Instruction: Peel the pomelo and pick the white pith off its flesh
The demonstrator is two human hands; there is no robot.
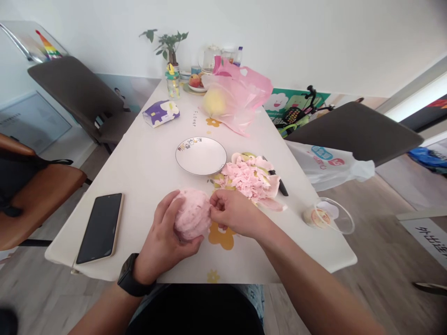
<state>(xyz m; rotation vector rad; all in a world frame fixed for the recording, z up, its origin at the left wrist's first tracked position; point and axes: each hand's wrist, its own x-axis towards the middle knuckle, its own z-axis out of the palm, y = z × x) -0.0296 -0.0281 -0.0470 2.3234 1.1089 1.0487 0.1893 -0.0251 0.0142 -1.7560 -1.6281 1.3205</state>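
A peeled pomelo (193, 214), round and pale pink, is held just above the near part of the table. My left hand (165, 232) wraps round it from the left, fingers on top and thumb below. Against its right side, my right hand (232, 211) pinches at the pith with curled fingers; the pinched bit is mostly hidden. Just beyond my right hand lies a heap of pink pith and peel (249, 179), some pieces showing yellow-green skin. A knife with a black handle (282, 187) lies partly under the heap. Behind the pomelo sits a white plate (201, 158) with a patterned rim.
A phone (101, 227) lies at the left. Farther back are a tissue pack (161, 113), a pink plastic bag (240, 97) with a yellow fruit, a cup (172, 83) and a plant (170, 46). A tipped clear tub (328, 216) is near the right edge.
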